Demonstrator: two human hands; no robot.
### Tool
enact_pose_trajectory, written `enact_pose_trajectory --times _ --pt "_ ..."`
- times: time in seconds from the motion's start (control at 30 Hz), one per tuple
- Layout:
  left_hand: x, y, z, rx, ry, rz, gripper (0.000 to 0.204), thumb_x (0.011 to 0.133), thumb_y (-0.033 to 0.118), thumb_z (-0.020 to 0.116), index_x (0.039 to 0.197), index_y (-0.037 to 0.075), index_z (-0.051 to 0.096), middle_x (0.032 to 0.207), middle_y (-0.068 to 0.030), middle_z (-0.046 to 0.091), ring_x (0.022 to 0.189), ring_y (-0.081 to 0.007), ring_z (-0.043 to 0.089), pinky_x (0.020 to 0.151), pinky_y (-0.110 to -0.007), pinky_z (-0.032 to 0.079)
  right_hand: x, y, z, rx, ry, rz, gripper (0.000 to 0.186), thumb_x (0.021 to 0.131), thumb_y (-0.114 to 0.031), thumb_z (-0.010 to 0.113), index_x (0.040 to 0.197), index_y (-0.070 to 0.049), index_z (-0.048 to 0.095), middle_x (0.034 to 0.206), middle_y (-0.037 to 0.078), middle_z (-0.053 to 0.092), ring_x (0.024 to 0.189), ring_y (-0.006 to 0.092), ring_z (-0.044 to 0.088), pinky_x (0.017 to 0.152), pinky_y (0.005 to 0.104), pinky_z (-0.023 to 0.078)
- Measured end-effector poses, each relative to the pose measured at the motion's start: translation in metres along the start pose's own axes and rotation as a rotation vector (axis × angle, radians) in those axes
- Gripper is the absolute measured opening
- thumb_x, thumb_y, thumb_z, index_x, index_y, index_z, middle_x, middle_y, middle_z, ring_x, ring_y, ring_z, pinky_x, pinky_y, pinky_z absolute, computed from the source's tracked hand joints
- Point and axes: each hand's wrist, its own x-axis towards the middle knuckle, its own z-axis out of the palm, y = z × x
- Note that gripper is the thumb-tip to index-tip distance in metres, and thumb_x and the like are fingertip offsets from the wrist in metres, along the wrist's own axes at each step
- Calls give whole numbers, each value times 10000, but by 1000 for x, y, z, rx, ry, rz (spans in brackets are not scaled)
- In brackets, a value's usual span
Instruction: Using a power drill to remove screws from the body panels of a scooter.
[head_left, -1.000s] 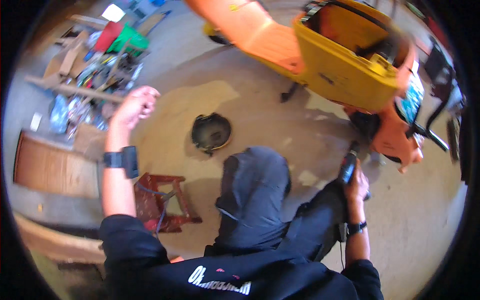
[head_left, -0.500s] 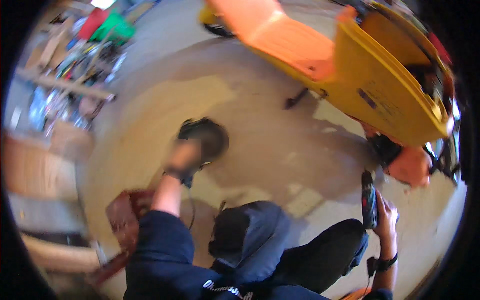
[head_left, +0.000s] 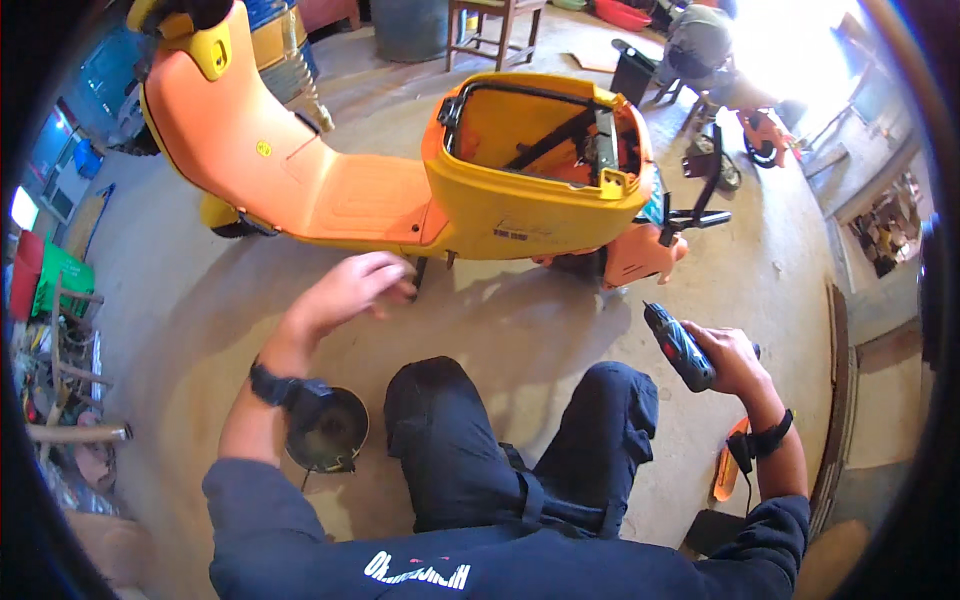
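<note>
My right hand (head_left: 733, 358) is closed around a dark cordless drill (head_left: 680, 350), its tip tilted up toward the scooter's rear. My left hand (head_left: 355, 290) holds nothing I can see, its fingers apart, loosely bent and slightly blurred. It hovers just short of the orange and yellow scooter (head_left: 535, 225), below the footboard (head_left: 370, 195). The scooter stands crosswise in front of me with its seat off, showing an open compartment (head_left: 530, 130) with a dark frame inside. On the floor under my left wrist lies a round black container-like thing (head_left: 330, 430), partly covered by the forearm.
Orange pieces (head_left: 732, 465) lie beside my right forearm. A wooden chair (head_left: 497, 30) and a blue drum (head_left: 410, 28) stand beyond the scooter. Clutter with a green container (head_left: 65, 275) lines the left side. A second orange vehicle (head_left: 765, 135) stands far right.
My left hand has let go of the round black thing and moved forward toward the scooter. The view has swung up and right. My right hand keeps the drill.
</note>
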Motion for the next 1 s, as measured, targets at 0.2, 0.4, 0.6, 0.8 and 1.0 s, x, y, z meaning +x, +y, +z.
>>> enact_pose_trajectory --times 0.2,0.4,0.6,0.8,1.0 --pt "110 46 83 913 -503 245 387 960 350 465 1164 56 614 985 -78 704 850 -174 675 721 -362 545 2 -42 -74 7 -63 40 611 714 -207 750 1299 -212 572 1002 116 711 864 328 685 778 392 536" --pt "228 -79 156 359 -703 -304 342 957 301 464 1127 51 625 994 -102 704 903 -244 682 766 -410 541 54 -20 -1 117 -102 113 561 764 -272 724 1297 -194 568 1000 168 696 882 379 665 775 445 531" --pt "273 -225 229 -1118 -341 -237 319 1012 334 469 1176 85 581 1061 -91 680 960 -244 658 849 -401 510 130 9 153 518 74 49 647 734 -211 687 1356 -157 514 947 198 688 833 412 660 745 475 529" --pt "305 -214 267 -772 20 243 439 1035 382 364 1319 69 481 1364 -79 515 1259 -224 487 1021 -396 403 162 10 242 450 162 23 701 718 -194 708 1368 -90 466 955 197 676 807 402 661 686 483 531" --pt "288 -171 236 -1220 20 143 597 1041 418 228 1462 8 334 1498 -120 392 1361 -288 410 1085 -397 374 175 -7 255 279 369 -54 680 700 -148 676 1350 -48 503 1013 133 680 844 303 679 710 399 534"
